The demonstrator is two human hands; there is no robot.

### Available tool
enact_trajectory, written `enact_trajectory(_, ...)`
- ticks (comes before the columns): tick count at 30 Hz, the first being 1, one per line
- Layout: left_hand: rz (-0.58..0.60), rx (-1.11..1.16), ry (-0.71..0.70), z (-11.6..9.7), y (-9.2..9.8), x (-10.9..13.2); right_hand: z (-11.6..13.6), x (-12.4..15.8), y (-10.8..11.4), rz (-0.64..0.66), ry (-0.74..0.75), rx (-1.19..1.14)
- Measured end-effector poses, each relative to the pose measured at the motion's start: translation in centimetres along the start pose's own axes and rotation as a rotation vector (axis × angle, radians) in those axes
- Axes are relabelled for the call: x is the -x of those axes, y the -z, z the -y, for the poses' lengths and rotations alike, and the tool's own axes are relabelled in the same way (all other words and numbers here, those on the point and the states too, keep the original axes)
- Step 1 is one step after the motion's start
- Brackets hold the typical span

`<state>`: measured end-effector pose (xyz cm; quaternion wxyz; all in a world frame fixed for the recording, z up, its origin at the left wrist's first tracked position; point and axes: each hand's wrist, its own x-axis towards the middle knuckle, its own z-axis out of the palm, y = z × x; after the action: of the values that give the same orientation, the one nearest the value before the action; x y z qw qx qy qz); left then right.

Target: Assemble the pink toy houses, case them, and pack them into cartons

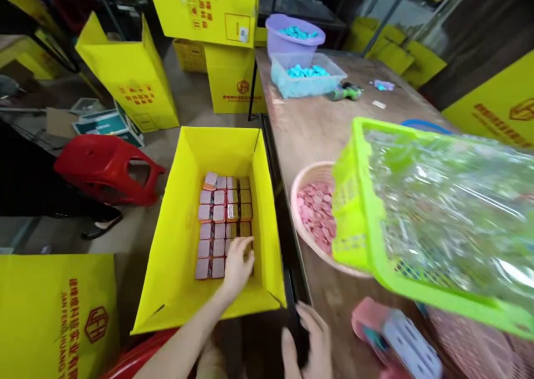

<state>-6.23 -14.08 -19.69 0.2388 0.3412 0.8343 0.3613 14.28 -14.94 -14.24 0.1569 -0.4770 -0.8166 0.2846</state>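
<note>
Left hand on packets, box lengthwise away

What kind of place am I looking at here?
Probably a small packing workshop: stacked yellow cartons, an open carton with packets laid in rows, and tubs of small blue parts on a wooden bench.

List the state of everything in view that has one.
yellow carton: open, flaps up, partly filled
packs: flat in rows in the carton
left hand: open, resting on packs
right hand: open, at table edge
green basket: tilted, plastic-lined
pink basket: upright, holds pink pieces
red stool: tipped over
</note>
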Motion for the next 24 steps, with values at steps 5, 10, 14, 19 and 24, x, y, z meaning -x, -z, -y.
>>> enact_trajectory(5,-0.085,-0.119,0.342,13.6,-0.7,-12.5,5.1,-18.5,-17.3,0.011,-0.18,-0.175)
enact_trajectory(10,-0.015,-0.168,0.462,22.2,-8.1,-21.2,-2.3,-29.1,-31.0,0.185,-0.401,0.102)
enact_trajectory(14,0.039,-0.185,0.455,25.8,-15.3,-26.2,-9.2,-32.9,-37.5,0.295,-0.422,0.241)
enact_trajectory(19,0.083,-0.237,0.512,30.3,-21.5,-29.3,-14.6,-36.4,-44.2,0.405,-0.381,0.326)
enact_trajectory(24,0.143,-0.272,0.565,34.0,-23.9,-30.6,-17.6,-36.8,-48.6,0.446,-0.369,0.327)
